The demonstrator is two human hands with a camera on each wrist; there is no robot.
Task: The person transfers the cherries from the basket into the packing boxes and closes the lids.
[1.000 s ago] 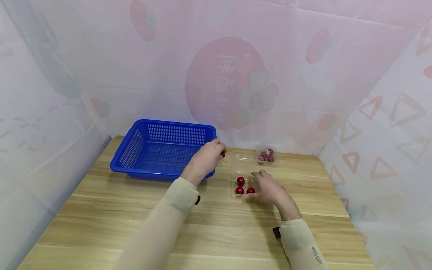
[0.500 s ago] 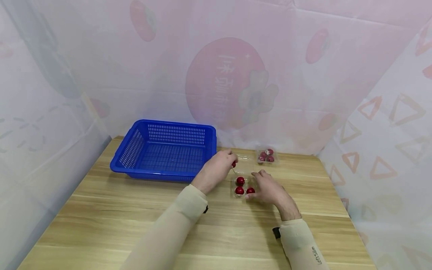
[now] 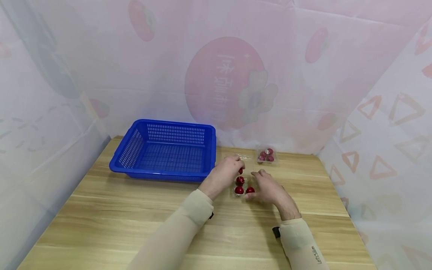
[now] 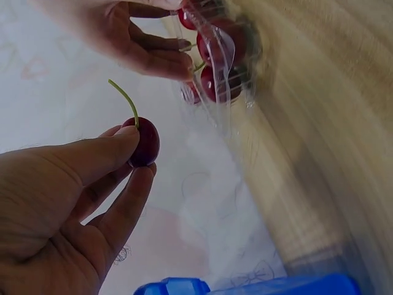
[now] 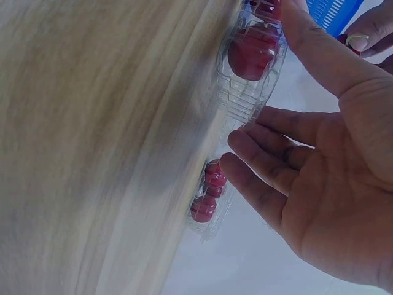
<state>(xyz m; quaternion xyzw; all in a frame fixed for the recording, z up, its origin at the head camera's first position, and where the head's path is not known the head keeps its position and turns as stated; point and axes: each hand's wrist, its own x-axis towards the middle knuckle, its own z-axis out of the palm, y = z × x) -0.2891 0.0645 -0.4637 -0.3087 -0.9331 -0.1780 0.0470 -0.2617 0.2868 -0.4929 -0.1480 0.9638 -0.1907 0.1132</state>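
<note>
In the left wrist view, a dark red cherry point(image 4: 145, 142) with a green stem is pinched between the thumb and fingertips of my left hand point(image 3: 224, 173). That hand hovers over the far left part of an open clear plastic box point(image 5: 245, 101) on the table. Inside it sit several cherries; in the head view, three point(image 3: 239, 191) show. My right hand point(image 3: 270, 189) holds the box from its right side, thumb at the near edge and fingers at the far end. The raised clear lid point(image 3: 249, 162) lies behind, partly hidden by my left hand.
A blue slotted plastic basket point(image 3: 168, 174) stands at the back left of the wooden table point(image 3: 236, 232). Farther back on the right is a second clear box point(image 3: 275, 159), closed, with several cherries. A printed cloth point(image 3: 297, 90) hangs behind the table.
My left hand has moved right and toward me, from the basket's right edge to above the open box, carrying the cherry. My right hand has stayed on the box.
</note>
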